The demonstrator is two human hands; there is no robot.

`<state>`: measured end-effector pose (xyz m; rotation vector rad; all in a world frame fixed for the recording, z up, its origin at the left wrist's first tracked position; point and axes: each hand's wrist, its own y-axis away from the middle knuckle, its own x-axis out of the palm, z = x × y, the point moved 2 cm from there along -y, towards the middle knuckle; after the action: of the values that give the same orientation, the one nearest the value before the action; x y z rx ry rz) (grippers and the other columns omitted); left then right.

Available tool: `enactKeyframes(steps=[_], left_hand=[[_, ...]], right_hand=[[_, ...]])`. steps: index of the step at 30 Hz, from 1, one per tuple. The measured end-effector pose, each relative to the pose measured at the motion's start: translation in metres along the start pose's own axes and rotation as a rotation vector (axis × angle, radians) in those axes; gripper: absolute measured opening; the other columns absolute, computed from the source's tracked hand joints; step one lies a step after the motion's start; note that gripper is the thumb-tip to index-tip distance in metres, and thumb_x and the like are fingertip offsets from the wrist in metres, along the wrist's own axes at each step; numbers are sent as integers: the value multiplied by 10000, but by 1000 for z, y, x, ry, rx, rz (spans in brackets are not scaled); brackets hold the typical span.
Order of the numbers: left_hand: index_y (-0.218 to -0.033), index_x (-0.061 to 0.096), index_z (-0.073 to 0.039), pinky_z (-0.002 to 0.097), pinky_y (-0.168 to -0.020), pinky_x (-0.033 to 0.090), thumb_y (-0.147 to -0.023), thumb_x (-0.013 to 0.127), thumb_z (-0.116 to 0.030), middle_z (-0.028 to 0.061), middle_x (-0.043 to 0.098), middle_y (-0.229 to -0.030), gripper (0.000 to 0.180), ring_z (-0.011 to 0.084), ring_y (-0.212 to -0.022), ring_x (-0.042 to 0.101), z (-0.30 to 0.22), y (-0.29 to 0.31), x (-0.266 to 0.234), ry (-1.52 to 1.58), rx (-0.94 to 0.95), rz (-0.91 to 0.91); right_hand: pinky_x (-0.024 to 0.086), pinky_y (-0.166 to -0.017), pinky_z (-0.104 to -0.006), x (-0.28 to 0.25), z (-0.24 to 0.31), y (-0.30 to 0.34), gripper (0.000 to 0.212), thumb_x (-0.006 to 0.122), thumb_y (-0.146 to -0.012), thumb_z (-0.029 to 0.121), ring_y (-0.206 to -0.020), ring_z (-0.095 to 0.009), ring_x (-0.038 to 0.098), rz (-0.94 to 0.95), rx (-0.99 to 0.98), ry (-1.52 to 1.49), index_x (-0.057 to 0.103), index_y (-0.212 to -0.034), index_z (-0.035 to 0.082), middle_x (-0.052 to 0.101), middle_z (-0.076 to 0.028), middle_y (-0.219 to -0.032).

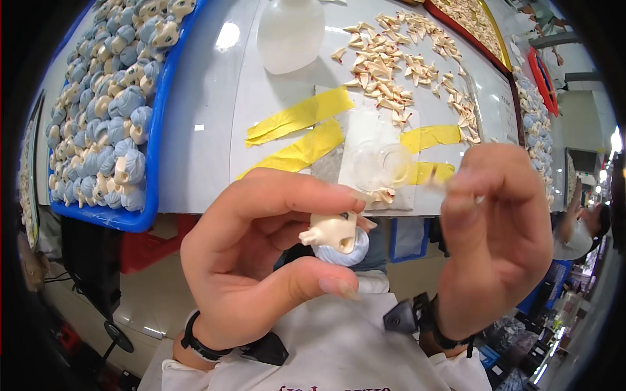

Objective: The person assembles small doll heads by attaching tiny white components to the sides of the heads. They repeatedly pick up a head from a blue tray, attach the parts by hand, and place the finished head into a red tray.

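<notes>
Between the thumb and fingers of my left hand (261,247) is a small doll head (336,238) with a cream face and light-blue moulded hair. It is tipped over, so a dark hollow shows in its cream part. My right hand (492,208) is raised to the right of the head, apart from it, thumb and fingertips pinched. A small pale piece (438,177) with a darker tip sticks out from that pinch, blurred. Just beyond the doll head, a clear round dish (381,164) stands on a white sheet, with a few cream pieces (380,195) by its near side.
A blue tray (151,140) full of similar heads stands at left. Many cream pointed pieces with red tips (385,65) lie scattered at the back. Yellow tape strips (300,117) cross the table. A translucent bottle (290,36) stands behind; a red-edged tray (486,39) is at far right.
</notes>
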<state>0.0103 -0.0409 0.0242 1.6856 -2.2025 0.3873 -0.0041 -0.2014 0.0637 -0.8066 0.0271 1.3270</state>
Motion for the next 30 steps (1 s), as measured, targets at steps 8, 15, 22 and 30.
enactKeyframes(steps=[8, 15, 22, 30], left_hand=[[-972, 546, 12, 238, -713, 431, -623, 785, -348, 119, 570, -910, 554, 147, -807, 556, 4, 2, -3, -175, 172, 149], [-1003, 564, 19, 225, -648, 448, -631, 782, -330, 110, 564, -899, 555, 128, -735, 554, -5, 1, 0, -323, 317, 267], [-1026, 557, 27, 234, -625, 458, -631, 777, -308, 112, 549, -885, 562, 141, -684, 557, -5, 4, 1, -396, 324, 295], [-1006, 575, 31, 269, -595, 462, -617, 771, -289, 120, 524, -857, 541, 201, -693, 579, -10, 5, 4, -537, 389, 253]], right_hand=[[346, -593, -213, 13, 12, 17, 149, 640, -731, 13, -635, -124, 438, 46, 35, -82, 545, -841, 45, 471, -97, -779], [325, -547, -240, -5, 16, 20, 161, 647, -661, 8, -605, -140, 422, 48, -53, 153, 553, -782, 56, 472, -76, -712], [304, -500, -268, -13, 27, 15, 175, 654, -591, 4, -575, -156, 406, 127, -188, 436, 561, -724, 68, 473, -54, -644], [297, -485, -280, -6, 39, 9, 193, 601, -498, 0, -543, -166, 400, 150, -14, 490, 587, -680, 63, 503, -52, -644]])
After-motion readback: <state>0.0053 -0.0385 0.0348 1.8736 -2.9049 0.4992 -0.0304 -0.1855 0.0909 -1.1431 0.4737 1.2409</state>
